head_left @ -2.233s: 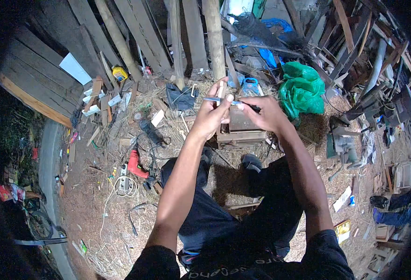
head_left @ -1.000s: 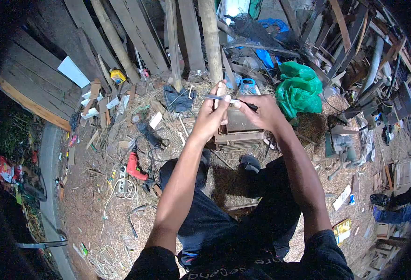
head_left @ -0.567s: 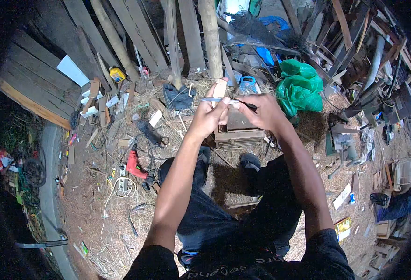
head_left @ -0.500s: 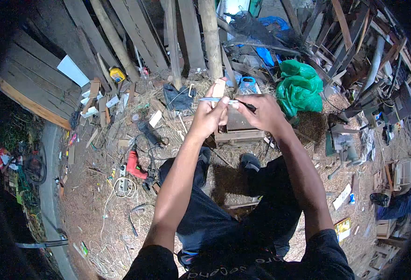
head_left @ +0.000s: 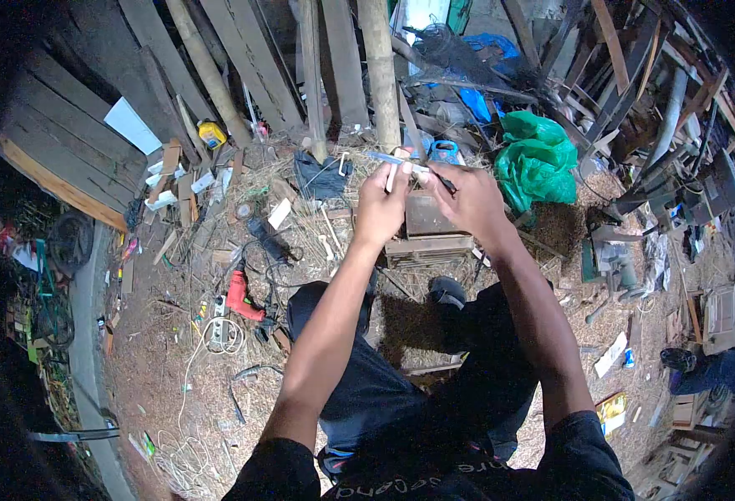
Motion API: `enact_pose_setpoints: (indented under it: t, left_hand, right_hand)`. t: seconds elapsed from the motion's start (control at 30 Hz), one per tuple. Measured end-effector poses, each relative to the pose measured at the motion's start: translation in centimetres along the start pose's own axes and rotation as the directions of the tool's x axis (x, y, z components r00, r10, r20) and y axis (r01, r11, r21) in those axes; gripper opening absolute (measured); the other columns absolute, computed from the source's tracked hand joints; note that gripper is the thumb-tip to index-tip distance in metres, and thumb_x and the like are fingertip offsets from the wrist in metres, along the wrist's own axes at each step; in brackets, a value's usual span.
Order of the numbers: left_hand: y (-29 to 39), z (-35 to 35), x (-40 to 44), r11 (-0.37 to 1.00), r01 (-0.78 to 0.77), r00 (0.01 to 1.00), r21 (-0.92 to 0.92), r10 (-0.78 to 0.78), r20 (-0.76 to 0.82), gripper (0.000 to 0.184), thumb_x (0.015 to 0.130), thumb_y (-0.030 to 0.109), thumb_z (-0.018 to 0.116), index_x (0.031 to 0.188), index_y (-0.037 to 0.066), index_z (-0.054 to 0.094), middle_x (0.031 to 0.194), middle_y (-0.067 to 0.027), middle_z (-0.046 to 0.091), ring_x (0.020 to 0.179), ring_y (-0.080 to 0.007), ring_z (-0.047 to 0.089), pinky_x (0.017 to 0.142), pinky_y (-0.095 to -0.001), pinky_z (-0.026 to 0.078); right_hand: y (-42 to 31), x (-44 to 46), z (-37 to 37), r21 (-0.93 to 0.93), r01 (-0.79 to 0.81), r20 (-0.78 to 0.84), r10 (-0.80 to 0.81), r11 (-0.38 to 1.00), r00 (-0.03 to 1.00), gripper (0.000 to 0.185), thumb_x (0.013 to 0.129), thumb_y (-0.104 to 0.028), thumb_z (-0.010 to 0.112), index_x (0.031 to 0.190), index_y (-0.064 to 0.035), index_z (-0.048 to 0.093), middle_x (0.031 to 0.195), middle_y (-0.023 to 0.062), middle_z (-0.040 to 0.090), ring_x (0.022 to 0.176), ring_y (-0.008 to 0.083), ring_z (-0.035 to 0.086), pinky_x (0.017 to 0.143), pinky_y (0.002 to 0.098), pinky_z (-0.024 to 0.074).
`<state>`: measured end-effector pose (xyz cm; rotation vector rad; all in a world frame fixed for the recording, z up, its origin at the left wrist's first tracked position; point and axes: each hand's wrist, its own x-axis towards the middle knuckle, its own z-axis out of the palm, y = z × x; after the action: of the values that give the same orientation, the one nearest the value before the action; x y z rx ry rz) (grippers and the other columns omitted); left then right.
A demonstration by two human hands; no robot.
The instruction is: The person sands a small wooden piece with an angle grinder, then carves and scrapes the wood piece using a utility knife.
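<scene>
My left hand (head_left: pixel 379 207) is closed around a small pale piece of wood (head_left: pixel 391 178), held up in front of me. In my right hand (head_left: pixel 472 196) is a knife (head_left: pixel 379 156), its dark handle partly covered by the fingers. The blade points left and lies across the wood near my left thumb. Both hands are close together above a low wooden box (head_left: pixel 431 219). My fingers hide part of the wood and where the blade meets it.
A red power drill (head_left: pixel 239 294) lies on the ground at left, near a power strip with a white cord (head_left: pixel 224 334). A green plastic bag (head_left: pixel 538 159) sits at right. Boards (head_left: pixel 255 58) lean at the back. Another person's leg (head_left: pixel 714 373) shows at far right.
My left hand has turned and moved slightly right, so the wood's angle differs. The blade has shifted a little upward and right and tilts more. My right hand has barely moved.
</scene>
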<state>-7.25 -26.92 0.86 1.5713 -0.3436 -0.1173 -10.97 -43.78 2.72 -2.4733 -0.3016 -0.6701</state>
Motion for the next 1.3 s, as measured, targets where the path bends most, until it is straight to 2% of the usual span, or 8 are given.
enact_pose_setpoints:
  t: [0.1,0.3,0.47,0.57,0.77,0.87,1.1,1.3]
  left_hand:
    - [1.2,-0.1,-0.5,0.999,0.014,1.000,0.051,-0.013,-0.018,0.043,0.099,0.024,0.057,0.139,0.010,0.049,0.069,0.0054,0.046,0.059,-0.0035,0.045,0.050,-0.0249,0.040]
    - [0.0,-1.5,0.2,0.797,0.312,0.948,-0.518,-0.222,0.228,0.027,0.100,0.026,0.041,0.116,0.006,0.049,0.074,0.0017,0.042,0.056,-0.0074,0.037,0.050,-0.0242,0.034]
    - [-0.8,-2.2,1.0,0.839,0.249,0.969,-0.484,-0.209,0.136,0.055,0.094,0.015,0.035,0.149,0.012,0.027,0.089,-0.0025,0.045,0.057,-0.0106,0.045,0.050,-0.0252,0.040]
    - [0.8,-1.9,0.2,0.847,0.221,0.975,-0.483,-0.185,0.121,0.057,0.092,0.010,0.037,0.148,0.011,0.026,0.091,-0.0056,0.050,0.058,-0.0122,0.051,0.048,-0.0287,0.044]
    - [0.9,-2.8,0.1,0.902,0.193,0.979,-0.385,-0.152,0.135,0.054,0.089,0.003,0.041,0.142,0.009,0.031,0.094,-0.0121,0.057,0.053,-0.0146,0.051,0.042,-0.0307,0.044]
    - [0.3,-2.9,0.7,0.899,0.164,0.980,-0.405,-0.104,0.168,0.059,0.092,0.007,0.044,0.148,0.011,0.026,0.090,-0.0070,0.053,0.055,-0.0121,0.049,0.047,-0.0285,0.042]
    - [0.5,-2.1,0.5,0.965,0.160,0.985,-0.209,-0.143,0.093,0.056,0.102,0.024,0.046,0.152,0.011,0.022,0.073,0.0006,0.045,0.056,-0.0090,0.044,0.052,-0.0255,0.039]
    - [-1.1,-1.8,0.9,0.974,0.193,0.981,-0.116,-0.191,0.031,0.054,0.103,0.025,0.044,0.151,0.012,0.023,0.067,0.0052,0.040,0.052,-0.0060,0.038,0.046,-0.0246,0.033]
  right_hand:
    - [0.5,0.1,0.2,0.078,-0.001,0.022,-0.001,0.997,1.000,0.028,0.088,-0.030,0.065,0.102,-0.0069,0.071,0.080,0.0198,0.068,0.065,0.0346,0.067,0.061,0.0389,0.0529]
    - [1.5,0.3,-0.4,0.224,-0.131,0.181,0.091,0.966,0.979,0.027,0.092,-0.029,0.062,0.100,-0.0043,0.070,0.075,0.0195,0.066,0.061,0.0312,0.064,0.060,0.0386,0.0494]
    - [1.3,-0.2,-0.2,0.202,-0.086,0.225,0.039,0.976,0.974,0.029,0.093,-0.030,0.062,0.099,-0.0031,0.070,0.075,0.0192,0.065,0.062,0.0285,0.062,0.062,0.0388,0.0491]
    - [1.7,-0.1,0.2,0.295,-0.039,0.195,-0.020,0.955,0.981,0.028,0.092,-0.032,0.060,0.097,-0.0081,0.071,0.074,0.0195,0.065,0.066,0.0381,0.062,0.060,0.0420,0.0488]
    - [1.7,0.1,-0.9,0.240,-0.122,0.363,0.027,0.963,0.931,0.028,0.092,-0.032,0.060,0.098,-0.0072,0.071,0.077,0.0194,0.066,0.068,0.0378,0.064,0.062,0.0410,0.0493]
    - [1.5,0.0,-0.8,0.293,-0.106,0.296,0.016,0.950,0.955,0.029,0.095,-0.030,0.060,0.102,-0.0033,0.068,0.073,0.0177,0.064,0.060,0.0203,0.055,0.060,0.0360,0.0466]
    - [1.6,0.1,-0.4,0.229,-0.046,0.202,-0.001,0.972,0.979,0.032,0.093,-0.036,0.059,0.094,-0.0068,0.071,0.070,0.0187,0.064,0.062,0.0363,0.063,0.058,0.0407,0.0480]
    - [1.4,-0.1,-0.2,0.173,-0.004,0.147,-0.021,0.985,0.989,0.030,0.092,-0.037,0.060,0.093,-0.0101,0.073,0.069,0.0178,0.064,0.063,0.0372,0.063,0.058,0.0432,0.0490]
